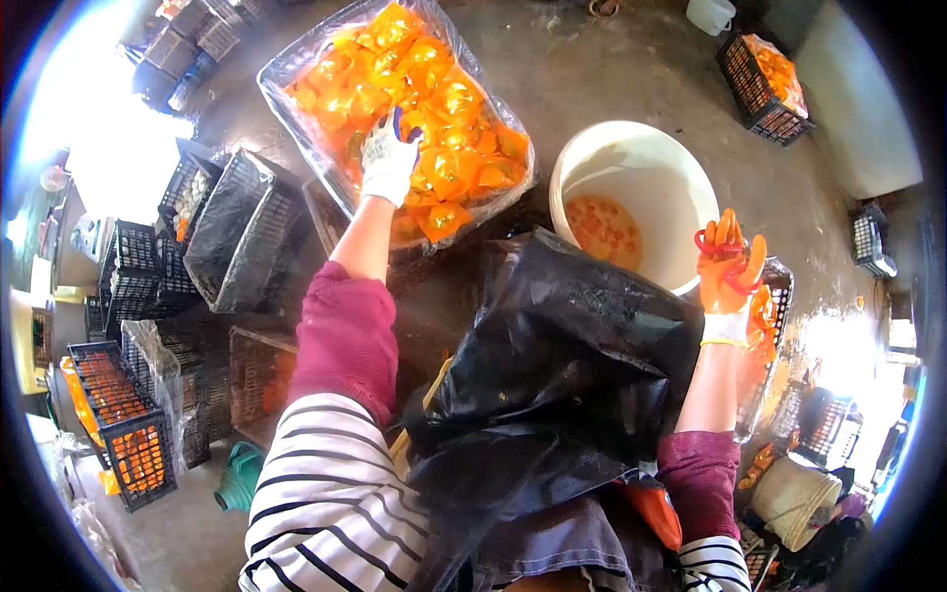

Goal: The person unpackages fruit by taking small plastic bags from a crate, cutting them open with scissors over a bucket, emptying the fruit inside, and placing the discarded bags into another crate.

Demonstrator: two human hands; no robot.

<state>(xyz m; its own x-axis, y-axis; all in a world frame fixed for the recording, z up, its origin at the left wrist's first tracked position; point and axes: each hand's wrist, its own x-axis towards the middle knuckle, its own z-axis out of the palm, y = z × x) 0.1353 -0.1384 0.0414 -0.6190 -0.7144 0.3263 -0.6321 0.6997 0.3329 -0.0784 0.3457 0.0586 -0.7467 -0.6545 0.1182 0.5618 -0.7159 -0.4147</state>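
Resting among orange packets (454, 173) in a plastic-lined crate (298, 128), the left hand (392, 158) hid whether its grip pinched one. The right hand (732, 266), with a red loop (702, 241) at its fingers, was near the white bucket (651, 187); its grip was unclear. The black apron (562, 365) blocked some of the bucket; a black mesh crate (138, 444) and teal container (240, 477) stood leftward.

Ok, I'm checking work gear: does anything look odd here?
Yes: the left hand wears a white-and-blue fabric glove, the right hand an orange-and-white glove, so they look mismatched.
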